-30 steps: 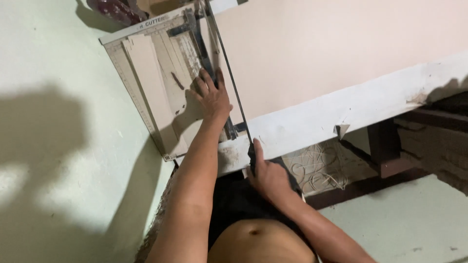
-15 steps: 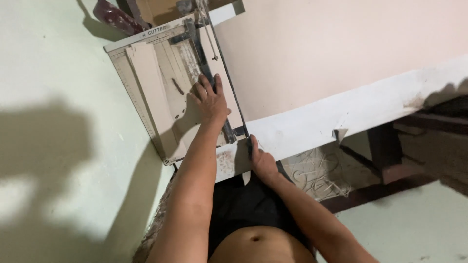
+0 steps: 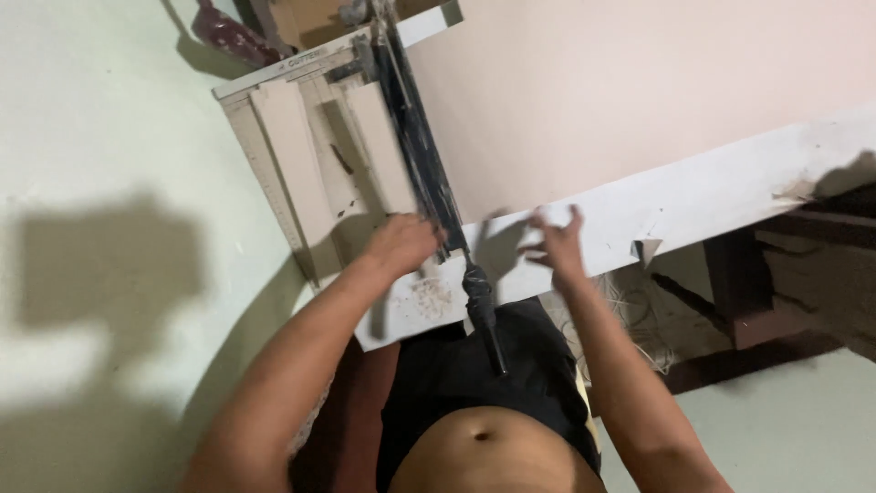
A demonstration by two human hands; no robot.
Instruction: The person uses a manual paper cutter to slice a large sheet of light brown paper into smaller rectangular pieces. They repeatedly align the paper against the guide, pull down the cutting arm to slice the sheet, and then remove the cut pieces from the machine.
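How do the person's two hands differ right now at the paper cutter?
The left hand is curled and rests on the cutter's base, beside the black blade arm. The right hand is open with fingers spread, over the large pale sheet and white board. Neither hand holds the blade's handle; both are blurred.

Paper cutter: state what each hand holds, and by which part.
Right hand: nothing, fingers spread above the sheet. Left hand: on the cutter's near edge; grip unclear.

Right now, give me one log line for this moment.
left hand: on cutter base near blade arm | right hand: open, above large sheet | handle: free
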